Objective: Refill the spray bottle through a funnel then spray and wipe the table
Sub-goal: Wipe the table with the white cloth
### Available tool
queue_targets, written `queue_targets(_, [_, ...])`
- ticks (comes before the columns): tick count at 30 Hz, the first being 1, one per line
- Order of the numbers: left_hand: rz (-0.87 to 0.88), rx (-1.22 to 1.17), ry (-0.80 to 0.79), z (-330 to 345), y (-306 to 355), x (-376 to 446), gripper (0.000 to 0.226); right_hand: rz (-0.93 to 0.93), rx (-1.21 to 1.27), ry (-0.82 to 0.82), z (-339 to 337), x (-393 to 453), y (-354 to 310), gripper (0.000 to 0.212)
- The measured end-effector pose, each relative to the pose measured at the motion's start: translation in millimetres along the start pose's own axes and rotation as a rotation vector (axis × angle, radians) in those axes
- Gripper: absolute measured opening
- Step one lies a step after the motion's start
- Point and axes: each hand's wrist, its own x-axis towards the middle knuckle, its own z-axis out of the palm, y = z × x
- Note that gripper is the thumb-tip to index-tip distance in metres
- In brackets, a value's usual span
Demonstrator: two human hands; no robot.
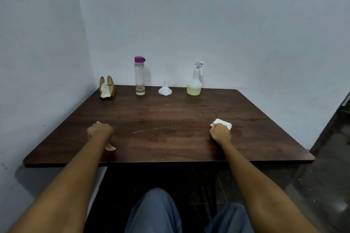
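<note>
A spray bottle [195,83] with pale yellow liquid in its lower part stands at the back right of the dark wooden table [170,108]. Left of it a white funnel [165,90] lies mouth down. Further left stands a tall clear bottle [140,76] with a purple cap and a little liquid at the bottom. My right hand [220,133] grips a folded white tissue [224,123] and presses it on the table at the front right. My left hand [100,131] rests on the table at the front left and holds nothing.
A gold wire napkin holder [108,87] with a white tissue in it stands in the back left corner. Walls close the table's back and left sides. A thin pale streak [155,129] crosses the tabletop between my hands. My knees are under the front edge.
</note>
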Motion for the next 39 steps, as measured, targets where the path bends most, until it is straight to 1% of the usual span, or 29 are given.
queue_targets(2, [-0.002, 0.003, -0.003, 2.1, -3.9, 6.2, 0.103, -0.068, -0.013, -0.031, 15.6, -8.2, -31.9, 0.034])
queue_targets(4, [-0.016, -0.031, -0.001, 4.3, -7.3, 10.0, 0.103, -0.158, -0.023, -0.072, 35.2, -19.7, -72.2, 0.035])
queue_targets(9, [-0.045, -0.118, 0.029, 7.4, -10.6, 14.9, 0.106, -0.485, 0.025, -0.284, 95.1, -78.8, -186.9, 0.036])
queue_targets(11, [-0.049, -0.098, 0.03, 7.5, -11.1, 13.9, 0.1, -0.576, 0.068, -0.373, 113.0, -104.6, -218.7, 0.036])
queue_targets(13, [-0.04, -0.06, 0.022, 5.9, -7.8, 11.9, 0.089, -0.61, 0.083, -0.427, 121.0, -115.3, -232.4, 0.036])
queue_targets(15, [-0.04, -0.005, 0.026, 2.6, -1.5, 10.2, 0.083, -0.633, 0.059, -0.457, 118.4, -108.6, -227.5, 0.038])
queue_targets(17, [-0.028, 0.016, 0.033, -0.2, 3.3, 12.0, 0.081, -0.631, 0.023, -0.444, 109.2, -89.2, -209.1, 0.042])
queue_targets(18, [-0.03, 0.01, 0.022, -0.4, 4.0, 14.2, 0.09, -0.601, 0.011, -0.421, 102.3, -75.1, -195.4, 0.043])
queue_targets(20, [-0.063, -0.022, -0.024, 0.2, 0.8, 20.9, 0.123, -0.504, -0.002, -0.351, 85.5, -42.1, -161.7, 0.042])
queue_targets(21, [-0.073, -0.042, -0.046, -0.1, -2.0, 24.7, 0.133, -0.448, -0.016, -0.309, 75.3, -25.2, -141.8, 0.041])
queue_targets(23, [-0.074, -0.072, -0.11, -3.3, -6.7, 34.5, 0.14, -0.323, -0.042, -0.218, 55.7, 7.7, -100.0, 0.039])
queue_targets(25, [-0.059, -0.041, -0.213, -8.9, -7.8, 41.1, 0.139, -0.188, -0.032, -0.126, 40.1, 32.3, -63.3, 0.037])
queue_targets(27, [-0.021, 0.044, -0.306, -14.4, -4.1, 46.3, 0.131, -0.054, 0.003, -0.059, 32.5, 48.4, -41.6, 0.035])
queue_targets(28, [0.0, 0.076, -0.324, -16.2, -0.8, 48.6, 0.125, 0.009, 0.032, -0.035, 31.3, 54.0, -37.8, 0.034])
queue_targets(30, [0.022, 0.103, -0.323, -22.7, 3.6, 52.0, 0.115, 0.112, 0.081, 0.009, 33.6, 61.8, -43.8, 0.033])
queue_targets(32, [0.045, 0.075, -0.339, -34.1, 1.1, 56.1, 0.096, 0.165, 0.111, 0.042, 40.2, 64.3, -63.8, 0.035])
queue_targets(34, [0.055, 0.016, -0.416, -45.1, -8.8, 65.0, 0.077, 0.089, 0.122, -0.018, 54.3, 58.5, -97.6, 0.036])
queue_targets(36, [0.059, -0.046, -0.48, -47.1, -17.8, 71.2, 0.062, -0.059, 0.098, -0.128, 77.4, 43.5, -139.8, 0.037])
queue_targets(38, [0.066, -0.039, -0.464, -42.0, -20.8, 75.6, 0.05, -0.227, 0.044, -0.209, 100.7, 21.9, -188.2, 0.038])
queue_targets(39, [0.073, -0.031, -0.445, -40.0, -20.7, 75.5, 0.049, -0.328, 0.034, -0.257, 111.3, 8.5, -212.4, 0.038])
